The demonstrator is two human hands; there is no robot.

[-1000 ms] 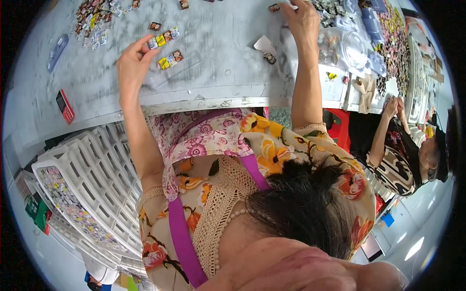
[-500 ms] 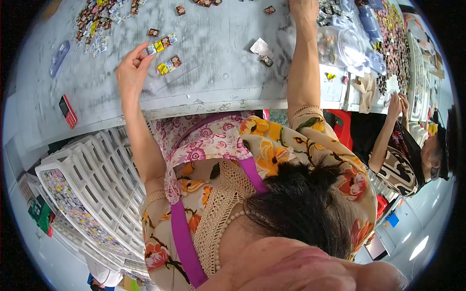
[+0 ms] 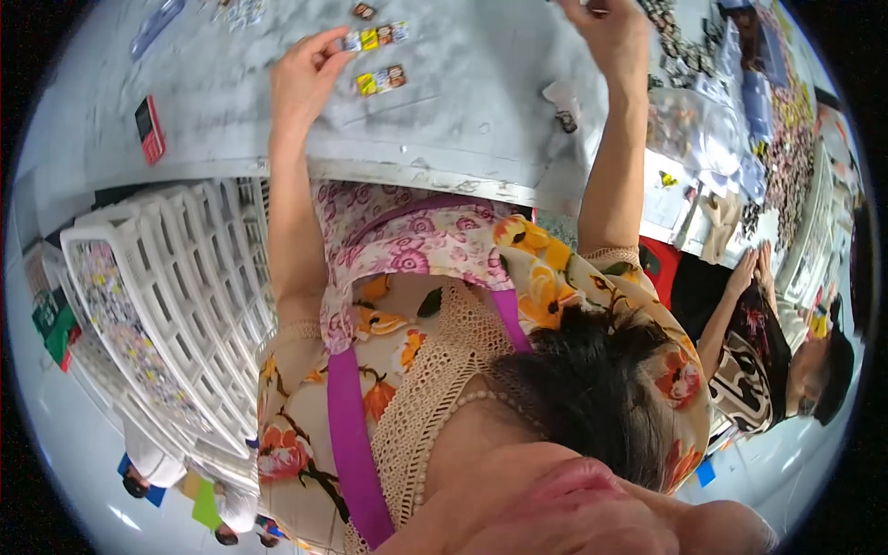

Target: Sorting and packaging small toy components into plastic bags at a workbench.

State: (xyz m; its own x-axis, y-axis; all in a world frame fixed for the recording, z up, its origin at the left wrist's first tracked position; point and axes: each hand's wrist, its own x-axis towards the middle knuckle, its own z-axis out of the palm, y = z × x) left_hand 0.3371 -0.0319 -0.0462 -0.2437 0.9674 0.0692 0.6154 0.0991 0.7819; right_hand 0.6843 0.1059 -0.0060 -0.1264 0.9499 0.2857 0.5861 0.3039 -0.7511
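My left hand (image 3: pixel 301 85) pinches the left end of a short row of small printed blocks (image 3: pixel 375 37), coloured white, yellow and brown, lying on the table. Just nearer to me lies a second, shorter row of blocks (image 3: pixel 381 80), untouched. A single brown block (image 3: pixel 363 11) sits beyond the first row. At the top edge, my right hand (image 3: pixel 615 42) has its fingers curled, with a small dark piece showing between them; its fingertips are partly cut off by the picture's edge.
A white scrap (image 3: pixel 559 92) and a dark block (image 3: pixel 566 121) lie right of centre. A clear plastic tub (image 3: pixel 689 129) and heaps of small pieces (image 3: pixel 786 139) stand farther right. A red phone (image 3: pixel 149 130) lies left. White crates (image 3: pixel 176 287) stand below the table; a co-worker (image 3: pixel 749 342) sits at right.
The view has shifted, so the table sits higher in the picture. My right hand has curled around a small dark piece. My left hand keeps its pinch on the row.
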